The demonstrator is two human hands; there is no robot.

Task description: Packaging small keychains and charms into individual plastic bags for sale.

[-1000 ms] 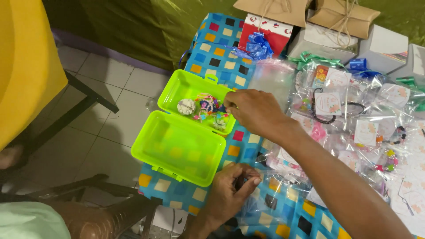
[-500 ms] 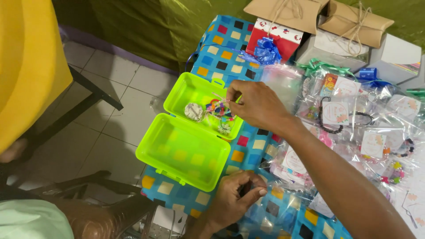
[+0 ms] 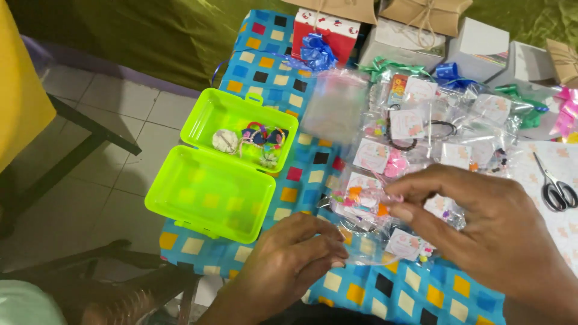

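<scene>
My right hand (image 3: 481, 225) pinches the top of a small clear packet (image 3: 364, 201) holding coloured beads and a card, low over the blue chequered tablecloth (image 3: 373, 295). My left hand (image 3: 289, 265) is curled at the packet's lower left edge, fingertips on the plastic. To the left lies an open lime green plastic box (image 3: 211, 192). Its far half holds small trinkets (image 3: 253, 138): a pale round piece and several coloured bits. Its near half shows nothing inside.
A heap of clear packets with bracelets and cards (image 3: 433, 126) covers the table's middle. Behind it stand a red gift box (image 3: 325, 27) with a blue bow, white boxes (image 3: 481, 45) and brown pillow boxes. Scissors (image 3: 557, 189) lie at right. Tiled floor and a dark frame lie left.
My right hand has left the green box and come down to the right onto the packets. My left hand has moved up to the same packet. The camera view has shifted right.
</scene>
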